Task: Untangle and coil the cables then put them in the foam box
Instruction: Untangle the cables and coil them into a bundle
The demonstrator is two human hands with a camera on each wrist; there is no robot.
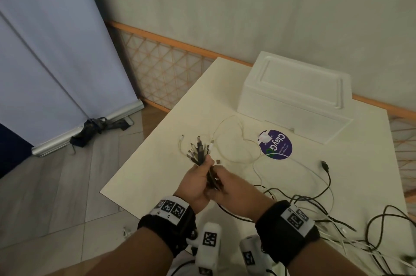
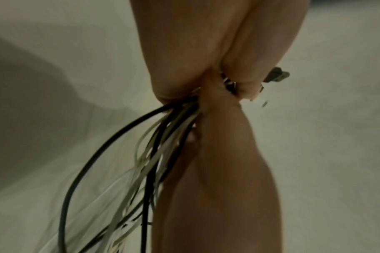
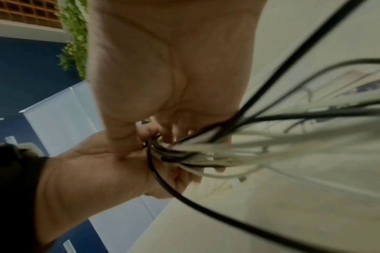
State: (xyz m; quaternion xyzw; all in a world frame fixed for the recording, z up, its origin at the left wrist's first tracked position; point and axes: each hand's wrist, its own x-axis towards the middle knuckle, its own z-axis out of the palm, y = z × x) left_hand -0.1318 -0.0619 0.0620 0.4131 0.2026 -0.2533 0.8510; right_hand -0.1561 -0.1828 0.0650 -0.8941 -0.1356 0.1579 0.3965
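Note:
A bundle of black and white cables (image 1: 199,151) is held above the table's near left part, its plug ends fanning upward. My left hand (image 1: 195,180) grips the bundle from the left, and my right hand (image 1: 227,182) grips it just below, fingers curled round the strands. The strands (image 2: 150,154) hang down from the left fist and spread out (image 3: 217,150) past the right palm. Loose black and white cables (image 1: 326,206) trail over the table to the right. The white foam box (image 1: 295,95) stands shut with its lid on at the table's far side.
A round purple sticker (image 1: 275,145) lies on the cream table (image 1: 157,163) in front of the box. A black USB plug (image 1: 325,166) lies right of it. The table's left edge drops to a tiled floor with a banner stand (image 1: 67,136).

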